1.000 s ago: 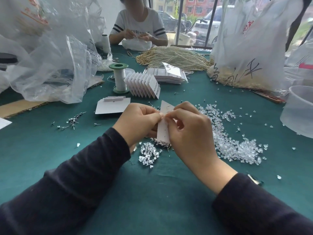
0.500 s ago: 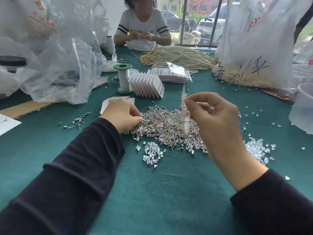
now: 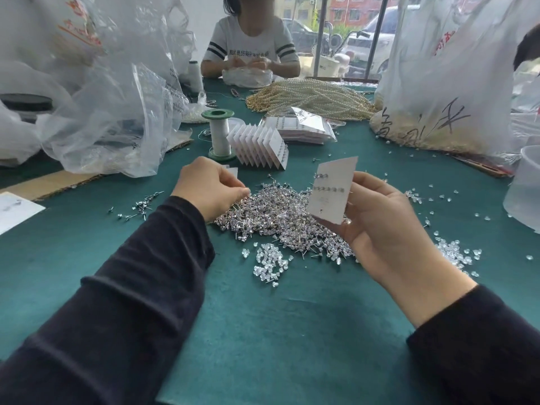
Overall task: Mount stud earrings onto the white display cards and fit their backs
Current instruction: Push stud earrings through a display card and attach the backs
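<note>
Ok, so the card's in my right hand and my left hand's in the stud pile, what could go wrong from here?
1. Your right hand holds the white card by its edge; pushing a post through could bend it or loosen the mounted studs.
2. Your left hand reaches into the tangled stud pile; posts may prick fingertips, or several studs may lift together and scatter.
3. The clear backs lie close by the pile and could get mixed in.

Daylight is streaming in from the window (image 3: pixel 347 39) at the back, lighting the table (image 3: pixel 263 346) evenly, shadows falling soft. Plastic bags (image 3: pixel 438 68) are glaring white, stud earrings (image 3: pixel 277 211) glinting, edges bowing, the background softening.
</note>
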Tool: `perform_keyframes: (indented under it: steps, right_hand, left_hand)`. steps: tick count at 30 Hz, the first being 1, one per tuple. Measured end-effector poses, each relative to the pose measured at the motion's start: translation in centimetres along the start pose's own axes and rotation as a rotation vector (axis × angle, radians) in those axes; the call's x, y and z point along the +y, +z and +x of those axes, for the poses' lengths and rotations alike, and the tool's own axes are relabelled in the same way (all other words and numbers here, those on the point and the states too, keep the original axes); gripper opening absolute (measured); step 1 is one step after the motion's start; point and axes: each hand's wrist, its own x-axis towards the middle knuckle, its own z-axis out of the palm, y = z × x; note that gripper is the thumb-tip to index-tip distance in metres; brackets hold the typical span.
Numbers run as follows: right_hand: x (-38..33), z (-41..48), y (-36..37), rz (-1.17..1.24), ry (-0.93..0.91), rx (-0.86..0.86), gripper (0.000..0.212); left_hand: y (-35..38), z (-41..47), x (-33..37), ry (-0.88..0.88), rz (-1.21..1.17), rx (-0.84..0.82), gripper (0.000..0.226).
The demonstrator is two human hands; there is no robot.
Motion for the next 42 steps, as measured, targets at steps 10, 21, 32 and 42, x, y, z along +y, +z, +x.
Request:
perform_keyframes:
  steps: [10,21,32,42]
  right_hand:
    - [0.1,-0.1,0.0,0.231,0.259,-0.168,0.041]
    - [0.6,-0.2,0.0,0.237,0.287,-0.257,0.028]
    - [0.7,-0.5,0.3,0.230,0.283,-0.328,0.019]
    - [1.5,-0.4,1.1,-0.146,-0.149,0.066,0.013]
  left_hand:
    - [0.1,-1.0,1.6,0.121,-0.594,-0.308,0.009]
    - [0.1,-1.9,2.5,0.153,-1.106,-0.526,0.017]
    - [1.1,-2.3,2.9,0.228,-0.989,-0.479,0.013]
    - [1.4,-3.2,3.7,0.293,-0.789,-0.243,0.012]
